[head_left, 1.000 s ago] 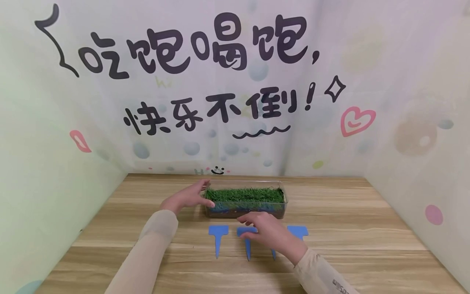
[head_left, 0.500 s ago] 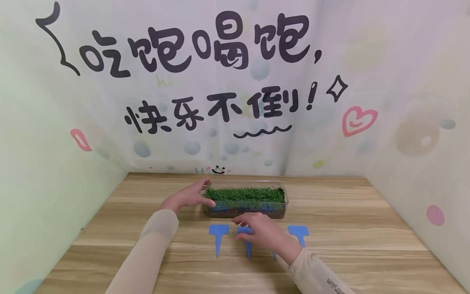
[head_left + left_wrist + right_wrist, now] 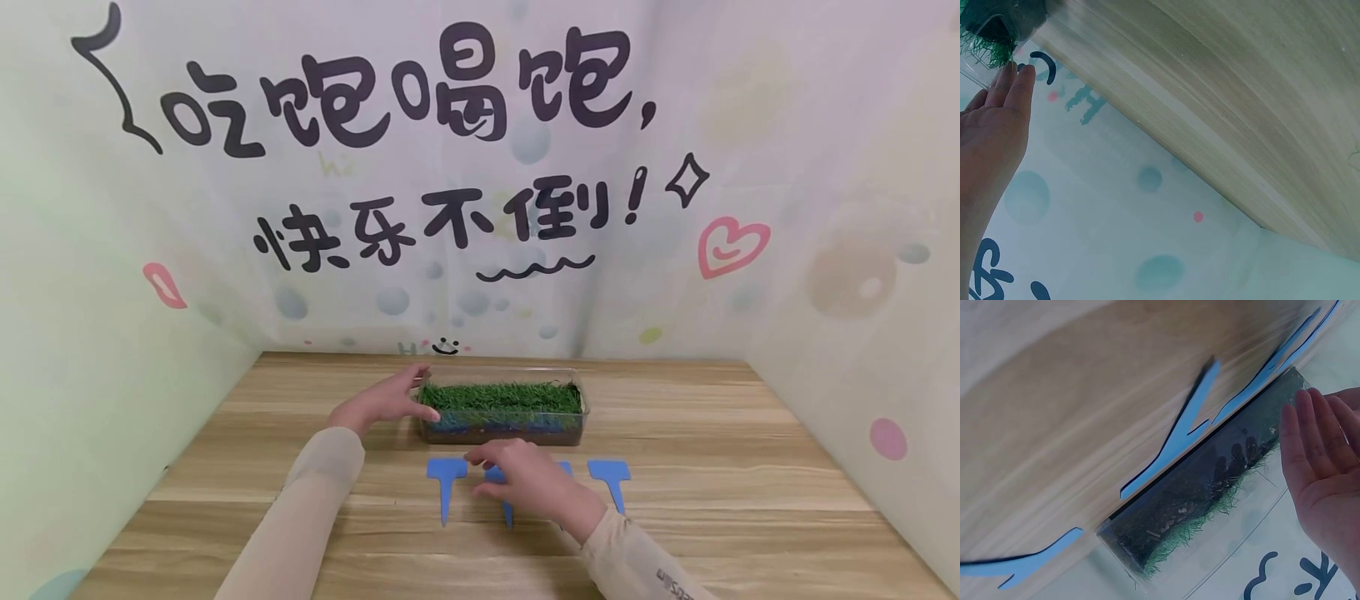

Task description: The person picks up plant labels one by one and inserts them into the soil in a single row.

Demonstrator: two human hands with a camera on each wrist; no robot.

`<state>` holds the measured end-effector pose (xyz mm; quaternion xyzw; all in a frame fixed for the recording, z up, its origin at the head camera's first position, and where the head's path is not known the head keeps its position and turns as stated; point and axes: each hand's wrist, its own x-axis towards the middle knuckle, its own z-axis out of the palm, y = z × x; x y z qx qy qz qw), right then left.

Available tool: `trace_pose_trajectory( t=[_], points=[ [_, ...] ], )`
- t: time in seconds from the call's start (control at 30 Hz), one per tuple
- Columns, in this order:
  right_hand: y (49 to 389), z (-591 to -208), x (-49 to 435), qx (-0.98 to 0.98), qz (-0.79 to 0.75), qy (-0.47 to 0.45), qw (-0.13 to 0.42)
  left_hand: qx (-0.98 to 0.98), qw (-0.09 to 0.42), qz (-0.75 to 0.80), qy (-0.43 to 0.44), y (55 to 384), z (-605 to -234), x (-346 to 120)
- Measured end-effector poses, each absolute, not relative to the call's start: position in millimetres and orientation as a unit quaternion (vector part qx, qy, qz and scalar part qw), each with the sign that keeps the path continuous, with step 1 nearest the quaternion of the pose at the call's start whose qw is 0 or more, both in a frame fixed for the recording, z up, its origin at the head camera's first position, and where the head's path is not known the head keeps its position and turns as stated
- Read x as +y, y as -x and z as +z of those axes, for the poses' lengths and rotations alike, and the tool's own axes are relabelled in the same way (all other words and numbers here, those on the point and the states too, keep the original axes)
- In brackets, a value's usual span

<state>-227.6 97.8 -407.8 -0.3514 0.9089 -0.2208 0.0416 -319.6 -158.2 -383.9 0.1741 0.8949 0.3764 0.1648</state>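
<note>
The grass-filled box [image 3: 506,430] stood near the back edge of the table [image 3: 675,417], wood either side, four blue tags [image 3: 447,473] in front. The left hand [image 3: 381,402], unclenched, spanned the box's left end; the right hand [image 3: 536,482], grip slack, hovered over the middle tags.

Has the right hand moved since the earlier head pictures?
Yes: leftward. The right hand's fingertips are now closer to the leftmost blue marker, which has stayed put on the table.

Pale back wall [image 3: 450,292], black Chinese lettering [image 3: 460,221], pink heart [image 3: 733,247]; pale side walls [image 3: 900,367]; wood-grain tabletop [image 3: 712,467].
</note>
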Motion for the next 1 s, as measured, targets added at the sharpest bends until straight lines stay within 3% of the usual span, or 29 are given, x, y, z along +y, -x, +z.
trace_pose_trajectory(
  t=[1.0],
  points=[
    [227.2, -413.4, 81.0, 0.905, -0.203, 0.37, 0.044, 0.889, 0.164, 0.387, -0.182, 317.0, -384.3, -159.0]
  ],
)
